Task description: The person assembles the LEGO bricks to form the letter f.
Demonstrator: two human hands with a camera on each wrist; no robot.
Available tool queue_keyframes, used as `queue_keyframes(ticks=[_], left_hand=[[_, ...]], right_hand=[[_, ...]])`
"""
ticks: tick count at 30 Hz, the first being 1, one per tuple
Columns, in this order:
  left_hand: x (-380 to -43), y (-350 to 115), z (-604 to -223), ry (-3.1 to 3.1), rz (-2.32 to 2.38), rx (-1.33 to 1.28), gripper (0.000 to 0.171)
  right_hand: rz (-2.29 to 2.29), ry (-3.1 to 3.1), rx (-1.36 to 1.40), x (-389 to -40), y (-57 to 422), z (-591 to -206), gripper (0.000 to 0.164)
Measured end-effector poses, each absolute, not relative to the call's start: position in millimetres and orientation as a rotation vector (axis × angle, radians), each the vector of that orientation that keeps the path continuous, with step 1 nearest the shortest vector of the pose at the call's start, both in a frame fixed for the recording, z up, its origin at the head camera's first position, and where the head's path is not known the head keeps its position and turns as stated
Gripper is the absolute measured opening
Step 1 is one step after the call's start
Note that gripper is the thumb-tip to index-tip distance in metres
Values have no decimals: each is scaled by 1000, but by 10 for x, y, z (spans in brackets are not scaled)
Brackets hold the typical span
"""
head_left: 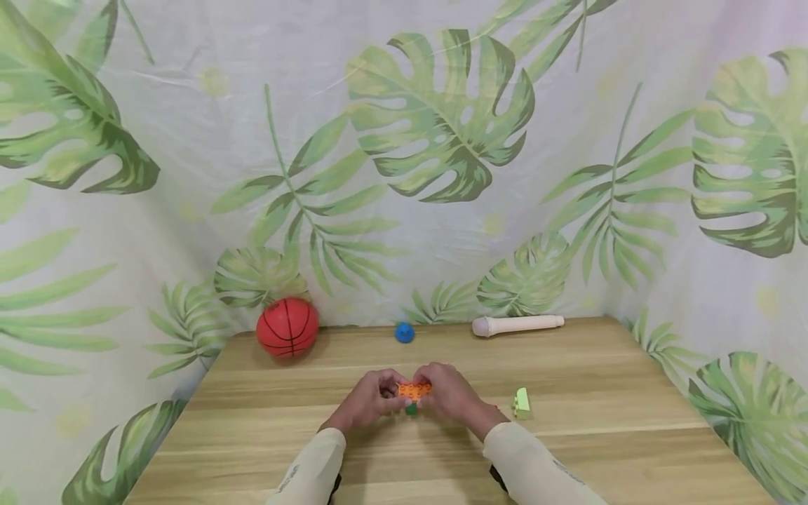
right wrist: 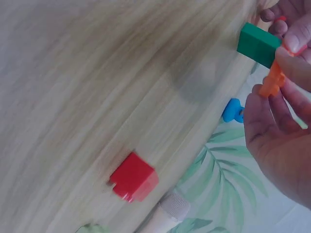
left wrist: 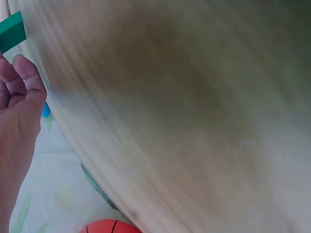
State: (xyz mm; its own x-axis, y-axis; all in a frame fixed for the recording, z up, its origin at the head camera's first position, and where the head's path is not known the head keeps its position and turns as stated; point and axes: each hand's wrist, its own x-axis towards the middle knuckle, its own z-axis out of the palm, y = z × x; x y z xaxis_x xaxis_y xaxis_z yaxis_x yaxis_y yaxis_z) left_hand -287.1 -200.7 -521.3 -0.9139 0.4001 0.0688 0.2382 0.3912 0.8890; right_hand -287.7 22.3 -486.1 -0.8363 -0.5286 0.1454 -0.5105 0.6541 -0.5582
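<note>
Both hands meet above the middle of the table. My left hand (head_left: pixel 372 400) and right hand (head_left: pixel 448 393) pinch an orange toy brick (head_left: pixel 414 391) with studs on it, one at each end. Below the orange brick is a green block (right wrist: pixel 258 44), touching or joined to it; the fingers hide where they meet. A bit of red also shows among the left fingers in the right wrist view. To the right, a red toy brick (right wrist: pixel 133 177) lies on the table, mostly covered by the right forearm in the head view. Beside it sits a light green toy brick (head_left: pixel 522 405).
Along the back of the wooden table (head_left: pixel 284 414) are a red basketball (head_left: pixel 287 327), a blue round piece (head_left: pixel 405 332) and a pale microphone (head_left: pixel 517 324). Leaf-patterned cloth (head_left: pixel 435 238) hangs behind the table and at its sides.
</note>
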Motion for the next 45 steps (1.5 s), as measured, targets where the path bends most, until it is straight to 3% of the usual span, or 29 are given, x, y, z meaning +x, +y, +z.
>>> queue_keyframes(ticks=[6,15,25,45], left_hand=[[-2882,-1986,-5230,2479,1547,555,24],[-2874,-2023,-5208,2515,1518,560,26],[-2868,-2036,-5192,2532,1521,562,25],[-2853,-1988,-5218,2521,1540,538,24]], right_hand=[[-919,2769,-977,-2833,598,-4791,33],[-928,2832,-797,-2801,1420,-4787,27],[-863,2776,-848,-2721,1596,-4897,44],[-690,2911,-957,-2678,1487,-5008,8]])
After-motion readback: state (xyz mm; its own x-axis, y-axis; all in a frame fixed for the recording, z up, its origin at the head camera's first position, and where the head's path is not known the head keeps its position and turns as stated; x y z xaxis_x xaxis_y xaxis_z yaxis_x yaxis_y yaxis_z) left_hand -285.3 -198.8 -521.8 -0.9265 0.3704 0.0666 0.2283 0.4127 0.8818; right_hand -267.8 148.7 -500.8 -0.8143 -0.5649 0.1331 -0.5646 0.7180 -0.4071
